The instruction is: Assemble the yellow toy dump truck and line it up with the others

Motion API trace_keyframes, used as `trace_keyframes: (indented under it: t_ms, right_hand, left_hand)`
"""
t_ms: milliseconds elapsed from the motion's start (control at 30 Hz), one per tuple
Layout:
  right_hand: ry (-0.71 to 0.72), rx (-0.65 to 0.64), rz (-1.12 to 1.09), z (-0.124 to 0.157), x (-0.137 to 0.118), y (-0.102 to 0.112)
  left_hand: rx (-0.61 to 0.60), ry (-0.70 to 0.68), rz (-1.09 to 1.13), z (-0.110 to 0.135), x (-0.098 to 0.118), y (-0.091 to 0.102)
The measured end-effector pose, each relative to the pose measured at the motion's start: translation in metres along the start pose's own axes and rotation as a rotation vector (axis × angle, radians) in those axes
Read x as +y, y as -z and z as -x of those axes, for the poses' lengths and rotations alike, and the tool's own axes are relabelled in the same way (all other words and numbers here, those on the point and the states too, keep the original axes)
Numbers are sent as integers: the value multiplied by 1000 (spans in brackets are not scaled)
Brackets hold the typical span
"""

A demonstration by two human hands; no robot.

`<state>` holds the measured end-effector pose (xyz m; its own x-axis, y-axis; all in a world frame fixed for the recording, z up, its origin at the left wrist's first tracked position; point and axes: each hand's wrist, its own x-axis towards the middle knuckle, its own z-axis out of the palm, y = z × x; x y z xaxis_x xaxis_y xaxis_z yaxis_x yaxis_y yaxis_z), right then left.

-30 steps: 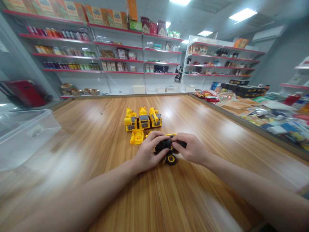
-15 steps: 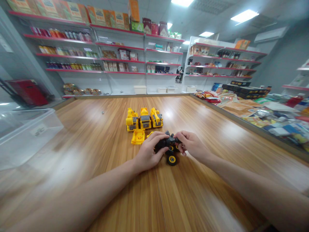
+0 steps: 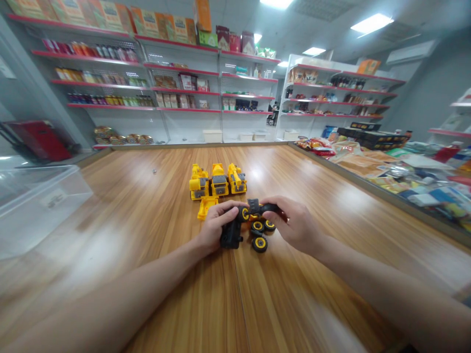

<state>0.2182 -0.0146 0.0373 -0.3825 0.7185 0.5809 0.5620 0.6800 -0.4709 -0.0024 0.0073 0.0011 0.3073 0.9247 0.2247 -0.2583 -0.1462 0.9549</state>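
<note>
My left hand (image 3: 213, 225) is closed around a black toy-truck chassis (image 3: 231, 236), tilted up off the table. A black wheel with a yellow hub (image 3: 244, 213) sits at the chassis's upper end, by my left fingertips. My right hand (image 3: 294, 218) is wrapped round a black-handled screwdriver (image 3: 270, 209), which points left at that wheel; its tip is hard to make out. Behind the tool stands a dark grey part (image 3: 253, 205). Several loose wheels (image 3: 259, 244) lie below, between my hands. A yellow truck bed (image 3: 207, 208) lies beyond my left hand.
Three yellow toy construction trucks (image 3: 220, 180) stand in a row farther back. At left is a clear plastic bin (image 3: 44, 208). A small shiny bit (image 3: 154, 171) lies on the wooden table (image 3: 176, 304). Packaged goods (image 3: 390, 169) pile up at right; stocked shelves (image 3: 184, 91) line the back.
My left hand has turned the chassis so it points down toward me, with its wheel facing right. My right hand has changed from a fingertip pinch to a fuller grip on the screwdriver.
</note>
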Motion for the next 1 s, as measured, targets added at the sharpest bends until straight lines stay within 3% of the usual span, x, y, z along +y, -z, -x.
trace_keyframes:
  t_ms: [100,433,567,733,900,1000]
  right_hand:
    - [58,1,54,1,-3,-1]
    - [-150,-167,144,-5,-5,6]
    - [-105,-88,96,-1,-8,4]
    - [-82,-119,56,4,-15,1]
    - [-120,-62,72,0,-9,2]
    - [-67,-19,94,-1,-8,4]
  left_hand:
    - [-21,34,24,-1,1,0]
    - [-59,-67,-69,0,-1,2]
    - [-40,-63,-74,-1,-1,1]
    - [-22,-49,-64,-1,-2,1]
    - [-13,-45,-53,-1,-2,1]
    - [4,-44,-47,-1,-1,0]
